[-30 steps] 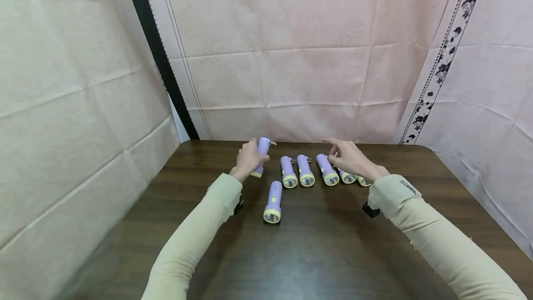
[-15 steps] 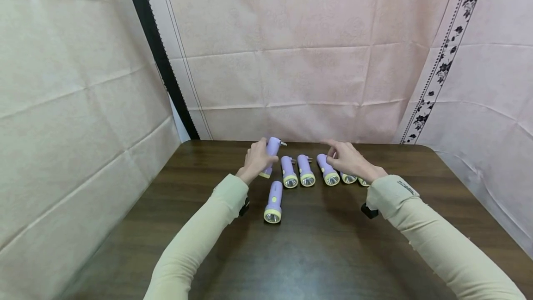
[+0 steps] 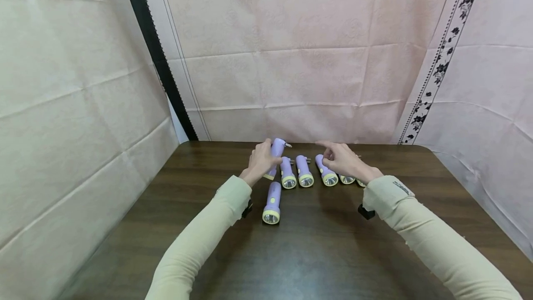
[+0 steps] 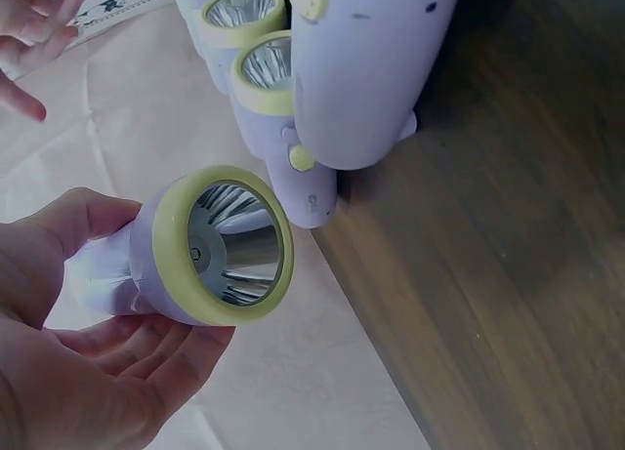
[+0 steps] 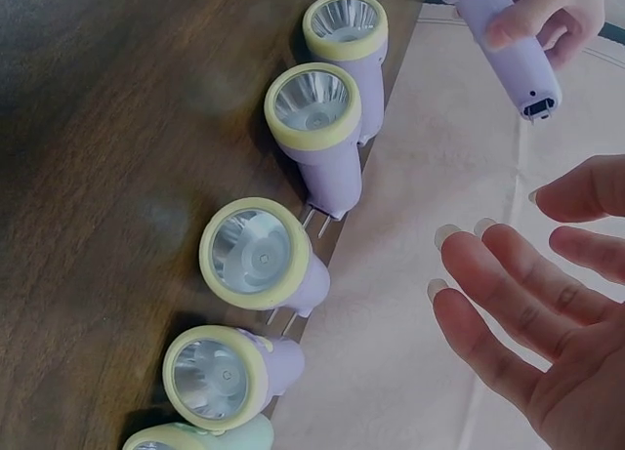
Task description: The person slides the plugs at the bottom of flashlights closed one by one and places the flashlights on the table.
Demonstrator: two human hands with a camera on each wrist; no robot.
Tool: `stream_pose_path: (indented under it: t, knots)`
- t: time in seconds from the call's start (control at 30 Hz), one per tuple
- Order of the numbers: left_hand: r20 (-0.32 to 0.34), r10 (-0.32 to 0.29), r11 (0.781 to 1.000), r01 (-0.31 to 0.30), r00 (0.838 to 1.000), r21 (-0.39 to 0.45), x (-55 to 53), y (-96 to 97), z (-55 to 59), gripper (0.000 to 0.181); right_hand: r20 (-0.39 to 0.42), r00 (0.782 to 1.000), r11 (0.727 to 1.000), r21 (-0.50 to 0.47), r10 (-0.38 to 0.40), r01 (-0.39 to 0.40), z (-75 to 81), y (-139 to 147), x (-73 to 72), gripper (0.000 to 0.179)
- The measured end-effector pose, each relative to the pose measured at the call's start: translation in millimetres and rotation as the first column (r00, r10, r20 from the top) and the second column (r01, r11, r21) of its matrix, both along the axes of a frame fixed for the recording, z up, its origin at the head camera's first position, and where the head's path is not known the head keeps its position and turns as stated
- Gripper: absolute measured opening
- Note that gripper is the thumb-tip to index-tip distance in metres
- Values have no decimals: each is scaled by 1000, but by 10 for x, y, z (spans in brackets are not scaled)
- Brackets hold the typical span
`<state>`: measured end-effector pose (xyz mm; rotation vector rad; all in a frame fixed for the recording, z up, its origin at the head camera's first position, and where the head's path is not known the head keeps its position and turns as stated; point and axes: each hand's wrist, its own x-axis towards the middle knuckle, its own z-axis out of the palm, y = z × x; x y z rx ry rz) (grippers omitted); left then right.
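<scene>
My left hand (image 3: 259, 162) grips a lilac flashlight (image 3: 278, 147) with a yellow rim, held above the back of the table, tail end up with metal prongs sticking out. In the left wrist view its lens (image 4: 239, 243) faces the camera, thumb and fingers around the body. Just right of it lies a row of similar flashlights (image 3: 305, 170), lenses toward me. Over the right part of that row hovers my right hand (image 3: 343, 160), partly hiding several. Its fingers (image 5: 503, 357) are loosely bent and hold nothing. A single flashlight (image 3: 272, 200) lies in front of the row.
The dark wooden table (image 3: 291, 258) ends just behind the row. Pale cloth (image 3: 312, 78) hangs behind it and along both sides. In the right wrist view, a flashlight with a pale green body (image 5: 249, 435) is at the row's end.
My left hand has carried the flashlight rightward, closer to the row. The right hand has drifted slightly left. The flashlights on the table lie as before.
</scene>
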<state>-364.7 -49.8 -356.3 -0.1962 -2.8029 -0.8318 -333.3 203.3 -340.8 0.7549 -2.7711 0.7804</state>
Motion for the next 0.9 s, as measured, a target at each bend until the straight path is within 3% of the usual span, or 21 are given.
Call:
stream_pose_path:
  t: [0.27, 0.6, 0.9]
  knots:
    - [-10, -27, 1000, 27, 1000, -2, 29, 40, -6, 43, 0, 1000, 1000, 8, 15, -15, -4, -71, -1, 56]
    - [-17, -62, 998, 62, 998, -6, 47, 98, -20, 52, -4, 999, 999, -16, 36, -36, 24, -138, 14, 55]
    - [-27, -148, 989, 148, 989, -6, 68, 153, -17, 57, -26, 998, 998, 19, 63, -62, 10, -206, -18, 60]
